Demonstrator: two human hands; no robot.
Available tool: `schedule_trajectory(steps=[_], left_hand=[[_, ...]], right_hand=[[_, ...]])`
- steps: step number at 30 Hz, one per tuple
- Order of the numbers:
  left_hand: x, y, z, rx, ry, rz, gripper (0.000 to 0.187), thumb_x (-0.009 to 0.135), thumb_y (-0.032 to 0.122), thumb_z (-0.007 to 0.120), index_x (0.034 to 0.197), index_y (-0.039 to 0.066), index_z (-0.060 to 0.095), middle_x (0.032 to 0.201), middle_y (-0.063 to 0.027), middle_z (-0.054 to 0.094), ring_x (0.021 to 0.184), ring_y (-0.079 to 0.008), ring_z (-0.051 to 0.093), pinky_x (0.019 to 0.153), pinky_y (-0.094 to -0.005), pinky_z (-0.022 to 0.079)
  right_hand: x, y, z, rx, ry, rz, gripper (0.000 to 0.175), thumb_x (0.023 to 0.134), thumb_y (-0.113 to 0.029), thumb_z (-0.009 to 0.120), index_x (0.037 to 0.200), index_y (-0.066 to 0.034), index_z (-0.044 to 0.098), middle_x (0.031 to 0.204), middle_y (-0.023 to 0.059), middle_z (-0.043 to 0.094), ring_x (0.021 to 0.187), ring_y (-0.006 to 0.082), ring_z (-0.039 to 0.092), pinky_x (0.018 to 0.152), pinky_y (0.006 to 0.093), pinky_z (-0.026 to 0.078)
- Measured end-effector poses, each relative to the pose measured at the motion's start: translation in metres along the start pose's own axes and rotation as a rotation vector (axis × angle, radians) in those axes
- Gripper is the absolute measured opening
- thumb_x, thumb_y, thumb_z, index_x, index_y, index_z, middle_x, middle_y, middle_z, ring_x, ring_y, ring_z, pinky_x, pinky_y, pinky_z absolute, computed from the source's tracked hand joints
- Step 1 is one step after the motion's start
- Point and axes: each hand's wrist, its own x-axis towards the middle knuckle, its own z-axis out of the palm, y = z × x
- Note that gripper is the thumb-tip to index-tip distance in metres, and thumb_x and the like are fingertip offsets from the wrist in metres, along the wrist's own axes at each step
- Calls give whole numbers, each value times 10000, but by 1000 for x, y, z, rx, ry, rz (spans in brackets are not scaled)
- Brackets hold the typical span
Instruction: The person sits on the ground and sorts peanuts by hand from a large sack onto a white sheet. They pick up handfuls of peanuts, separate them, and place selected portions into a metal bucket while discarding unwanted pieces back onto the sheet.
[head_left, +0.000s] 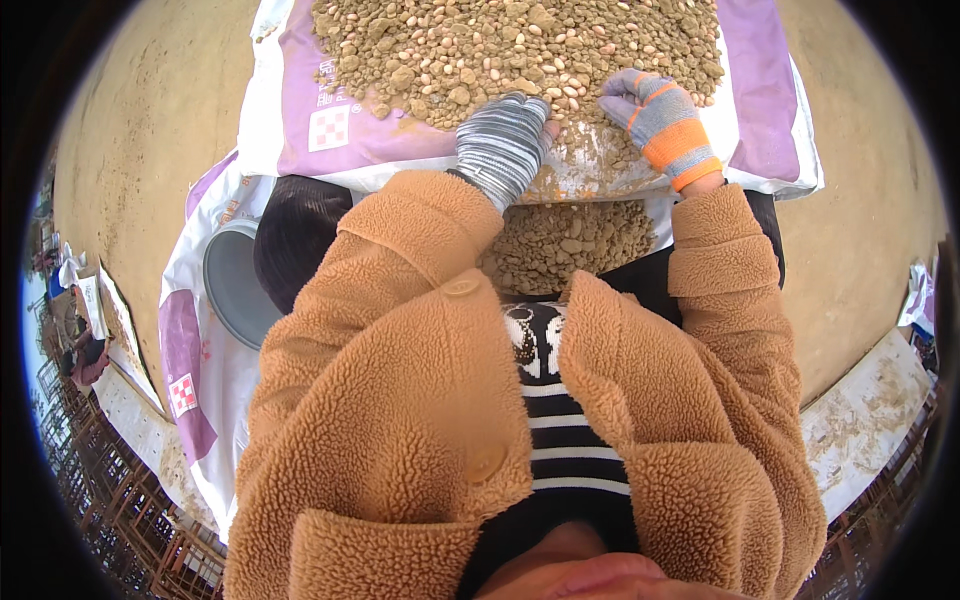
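Note:
A spread of dirt clods (450, 60) mixed with pink peanut kernels (570, 88) lies on a purple and white woven sack (405, 146) in front of me. My left hand (501, 142), in a black and white striped knit glove, rests at the near edge of the spread. Its fingers bend down among the clods, and their tips are hidden. To its right is my right hand (660, 120), in a grey and orange glove, with fingers curled over the same edge. Whether either hand holds a kernel cannot be made out. Some loose dirt lies on the sack between the hands.
Below the sack's near edge, between my legs, is a heap of dirt clods (574, 240). A grey bucket (240, 289) stands by my left leg on another woven sack (199, 390). Pale sheets (862, 420) and metal framework (187, 559) lie towards the rim of view.

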Motion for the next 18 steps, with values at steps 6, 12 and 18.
schedule_trajectory(steps=[6,12,18], left_hand=[[-1,1,-2,-49,-58,-54,322,900,355,606,1023,66,677,908,-154,669,884,-317,645,806,-424,500],[5,7,-4,-164,-126,-148,395,893,418,614,1032,51,667,854,-159,681,823,-304,657,781,-416,505],[7,1,-2,-307,-93,-95,332,899,362,631,998,47,664,792,-117,674,736,-249,646,719,-381,518]], right_hand=[[24,-10,28,-182,36,-61,274,877,-331,649,1077,-146,672,976,95,703,901,292,668,787,387,526],[31,-7,26,-60,-130,53,284,854,-292,693,1064,-103,664,895,75,707,811,243,670,785,356,522],[25,16,-4,1348,-62,350,186,868,-177,677,1013,-62,656,738,-3,602,585,55,514,476,199,421]])
